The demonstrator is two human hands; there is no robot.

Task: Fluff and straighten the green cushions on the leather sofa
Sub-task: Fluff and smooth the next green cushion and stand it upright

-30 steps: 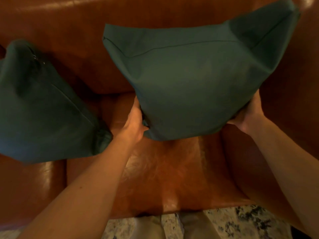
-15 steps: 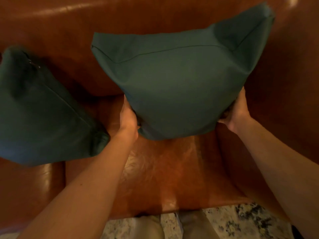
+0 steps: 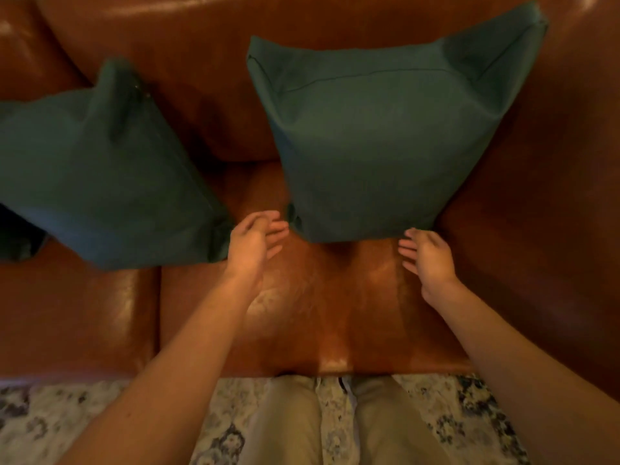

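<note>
Two dark green cushions stand on a brown leather sofa [image 3: 322, 303]. The right cushion [image 3: 379, 142] leans upright against the backrest in the corner by the right armrest. The left cushion [image 3: 100, 169] leans tilted on the neighbouring seat. My left hand [image 3: 255, 243] hovers with relaxed fingers between the two cushions, just off the right cushion's lower left corner. My right hand [image 3: 426, 256] is held open below that cushion's lower right corner, fingertips close to its edge. Neither hand holds anything.
The sofa's right armrest [image 3: 543, 229] rises beside the right cushion. A seam [image 3: 157, 317] divides the two seat pads. A floral rug [image 3: 60, 421] lies in front of the sofa, and my legs in beige trousers [image 3: 292, 421] stand at its front edge.
Both hands have let go of the right cushion and drawn back toward me. The cushion now rests against the backrest on its own. My view has pulled back.
</note>
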